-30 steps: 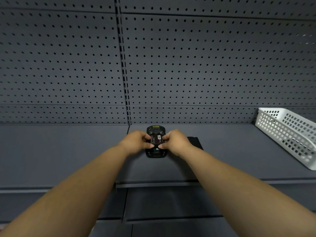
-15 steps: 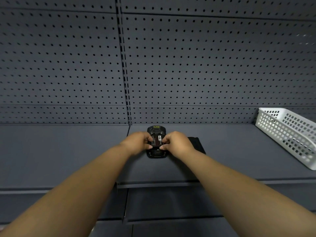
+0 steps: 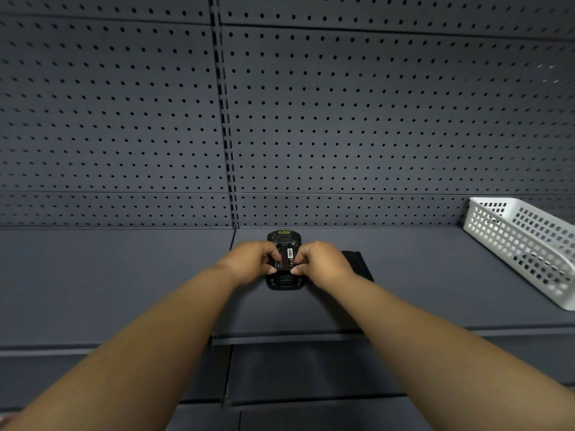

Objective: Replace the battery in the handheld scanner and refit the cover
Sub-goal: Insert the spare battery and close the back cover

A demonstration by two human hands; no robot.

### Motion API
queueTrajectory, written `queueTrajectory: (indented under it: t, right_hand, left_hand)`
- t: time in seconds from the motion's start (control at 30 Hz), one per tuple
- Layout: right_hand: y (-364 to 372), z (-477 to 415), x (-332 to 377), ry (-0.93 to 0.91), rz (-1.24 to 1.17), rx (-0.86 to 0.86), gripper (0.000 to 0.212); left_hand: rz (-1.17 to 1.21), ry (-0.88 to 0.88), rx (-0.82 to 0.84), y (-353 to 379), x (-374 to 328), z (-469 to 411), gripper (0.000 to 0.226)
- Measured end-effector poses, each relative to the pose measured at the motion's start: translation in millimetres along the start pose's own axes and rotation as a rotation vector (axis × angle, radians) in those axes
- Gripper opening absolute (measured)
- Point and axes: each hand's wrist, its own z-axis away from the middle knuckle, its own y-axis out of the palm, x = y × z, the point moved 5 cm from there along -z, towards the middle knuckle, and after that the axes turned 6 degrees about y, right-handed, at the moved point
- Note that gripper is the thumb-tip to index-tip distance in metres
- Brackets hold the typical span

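Note:
A black handheld scanner [image 3: 283, 238] lies face down on the grey shelf [image 3: 124, 284], its back open. A dark battery [image 3: 285, 259] with a white barcode label sits in the open compartment. My left hand [image 3: 252, 262] grips the battery's left edge and my right hand [image 3: 323, 265] pinches its right edge, thumbs at the near end. A flat black piece, likely the cover [image 3: 357, 264], lies on the shelf just right of my right hand, partly hidden by it.
A white perforated plastic basket [image 3: 525, 244] stands at the shelf's right end. A grey pegboard wall [image 3: 373, 119] rises behind the shelf. A lower shelf [image 3: 311, 368] shows beneath the front edge.
Both hands stay on the battery and scanner. The fingers have shifted slightly along the battery's edges; the scanner has not moved.

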Motion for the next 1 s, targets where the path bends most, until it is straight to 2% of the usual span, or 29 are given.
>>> queueTrajectory:
  t: [0.3, 0.4, 0.6, 0.63, 0.73, 0.83, 0.93, 1.0]
  right_hand:
    - [0, -5, -1, 0.097, -0.036, 0.093, 0.026]
    - [1, -5, 1, 0.103, -0.002, 0.126, 0.008]
    - [3, -1, 1, 0.058, 0.038, 0.089, 0.008]
    - [4, -1, 1, 0.063, 0.042, 0.1, 0.015]
    - [3, -1, 3, 0.074, 0.037, 0.132, 0.029]
    - [2, -1, 3, 0.064, 0.074, 0.178, 0.024]
    - [-10, 0, -4, 0.023, 0.077, 0.146, 0.036]
    - [-23, -3, -18, 0.026, 0.051, 0.124, 0.026]
  left_hand:
    - [0.07, -0.001, -0.045, -1, 1, 3, 0.019]
    - [0.052, 0.002, -0.053, -1, 1, 5, 0.017]
    - [-0.043, 0.015, -0.003, -1, -3, 8, 0.014]
    - [-0.069, 0.011, 0.009, -1, -4, 9, 0.015]
    - [-0.145, 0.007, 0.015, -2, -6, 10, 0.038]
    - [-0.183, 0.008, 0.019, -3, -10, 12, 0.045]
    - [-0.203, 0.014, 0.044, -6, -15, 14, 0.044]
    - [-0.211, 0.019, 0.066, -7, -16, 16, 0.044]
